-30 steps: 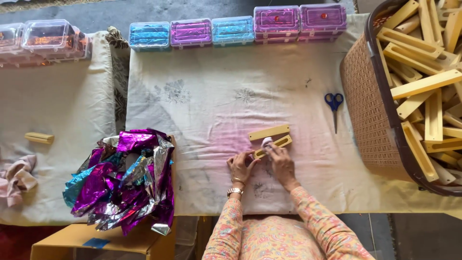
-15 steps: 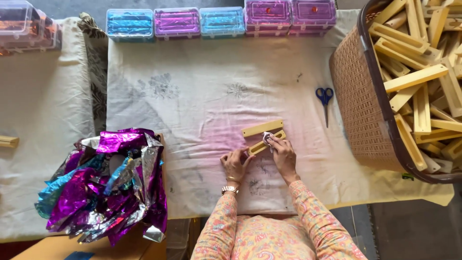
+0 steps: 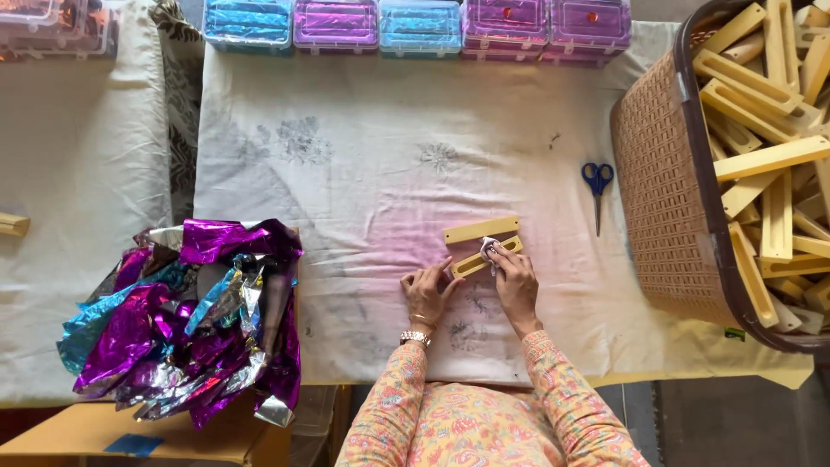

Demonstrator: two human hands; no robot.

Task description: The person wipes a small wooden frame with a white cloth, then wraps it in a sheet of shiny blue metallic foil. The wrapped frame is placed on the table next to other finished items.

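Right at the near middle of the cloth-covered tabletop (image 3: 363, 173) lies a pale yellow wooden piece (image 3: 482, 245), made of two long flat bars set side by side at a slight tilt; the nearer bar has a long slot cut through it, the farther one looks solid. Its surface is smooth and evenly coloured. The right hand (image 3: 514, 281) presses a small crumpled white cloth (image 3: 489, 249) against the slotted bar, fingers curled down over the cloth. The left hand (image 3: 424, 290) rests at the near left end of the wooden piece, fingers loosely spread and fingertips touching the bar's edge, gripping nothing; a metal watch (image 3: 415, 337) sits on that wrist. Both sleeves are of a patterned orange fabric.

Right of the wooden piece, apart from it, lie blue-handled scissors (image 3: 596, 186), blades pointing toward the person. Farther right stands a large brown woven basket (image 3: 666, 190) heaped with many more pale yellow wooden bars of the same kind. Left of the wooden piece, well apart, a pile of crumpled shiny foil sheets (image 3: 181, 320) in purple, blue and silver rests at the near edge. Beyond the wooden piece, along the far edge, stands a row of clear plastic boxes (image 3: 415, 24), blue and purple in turn
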